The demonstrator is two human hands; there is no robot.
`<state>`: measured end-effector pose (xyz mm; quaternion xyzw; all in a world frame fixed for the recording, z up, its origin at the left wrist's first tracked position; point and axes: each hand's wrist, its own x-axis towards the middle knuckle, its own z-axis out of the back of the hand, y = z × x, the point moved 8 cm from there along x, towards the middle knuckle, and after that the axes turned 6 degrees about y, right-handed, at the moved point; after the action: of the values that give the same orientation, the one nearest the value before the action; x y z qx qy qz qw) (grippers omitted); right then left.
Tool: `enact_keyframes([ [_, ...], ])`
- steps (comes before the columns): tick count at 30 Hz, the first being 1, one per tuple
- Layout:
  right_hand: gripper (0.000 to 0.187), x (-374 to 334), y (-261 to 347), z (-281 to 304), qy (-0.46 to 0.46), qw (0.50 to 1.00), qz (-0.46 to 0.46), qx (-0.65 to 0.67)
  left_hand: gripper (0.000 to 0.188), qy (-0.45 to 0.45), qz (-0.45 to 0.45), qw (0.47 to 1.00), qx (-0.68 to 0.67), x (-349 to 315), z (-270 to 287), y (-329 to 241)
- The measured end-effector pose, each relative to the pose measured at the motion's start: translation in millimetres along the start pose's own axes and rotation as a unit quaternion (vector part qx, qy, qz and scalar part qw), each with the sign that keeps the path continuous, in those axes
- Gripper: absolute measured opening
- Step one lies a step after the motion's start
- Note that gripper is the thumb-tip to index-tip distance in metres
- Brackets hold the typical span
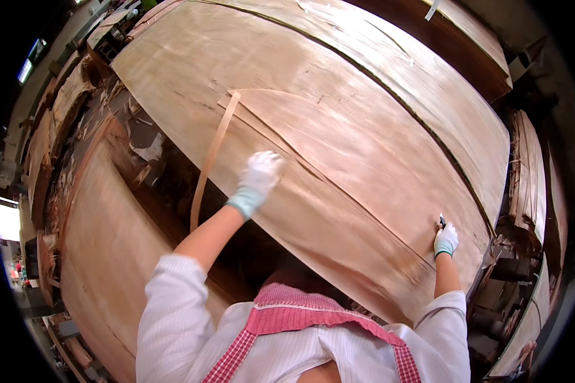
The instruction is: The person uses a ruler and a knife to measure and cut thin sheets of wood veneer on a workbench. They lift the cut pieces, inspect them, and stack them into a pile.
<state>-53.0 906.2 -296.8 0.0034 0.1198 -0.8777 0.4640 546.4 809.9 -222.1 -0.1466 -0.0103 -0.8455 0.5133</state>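
Observation:
A wide, pale wood veneer sheet (377, 150) lies over the stack in front of me, with a long split edge running diagonally across it. My left hand (260, 175), in a white glove with a mint cuff, is over the near part of the veneer, left of that edge; motion smears its fingers. A narrow veneer strip (214, 153) lies left of this hand and hangs over the near edge. My right hand (446, 241), gloved alike, is closed on a small dark-handled knife (442, 221) at the right end of the sheet, its tip pointing away from me.
Another veneer stack (118, 236) stands at left, with a dark gap between it and the front stack. Torn veneer scraps (148, 148) lie at the far left. A thick board stack (466, 48) stands at the back right, and bundled veneer (528, 172) at the right.

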Motion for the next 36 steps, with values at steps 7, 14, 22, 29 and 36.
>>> enact_keyframes([
  [7, 0.025, -3.3, -5.2, -9.8, 0.018, 0.998, -0.027, 0.044, 0.007, -0.015, -0.167, 0.982, 0.085, 56.0, -82.9, -44.8],
  [14, 0.023, -7.2, -2.8, -8.2, -0.002, 0.999, -0.015, 0.049, 0.015, -0.124, -0.056, 0.991, 0.01, -22.3, -0.3, -18.6],
  [22, 0.024, -5.2, -2.5, -6.4, -0.011, 0.997, 0.004, 0.072, 0.025, 0.255, 0.644, 0.718, 0.072, -485.4, 44.1, 181.6],
  [29, 0.027, 32.3, -17.5, 24.7, 0.008, 0.978, -0.076, 0.193, 0.026, 0.222, 0.641, 0.724, 0.127, -489.7, 59.4, 263.1],
  [36, 0.034, 166.8, 69.3, 224.4, -0.197, 0.776, 0.058, 0.596, 0.022, -0.061, 0.415, 0.898, -0.132, -70.7, 54.8, 289.6],
])
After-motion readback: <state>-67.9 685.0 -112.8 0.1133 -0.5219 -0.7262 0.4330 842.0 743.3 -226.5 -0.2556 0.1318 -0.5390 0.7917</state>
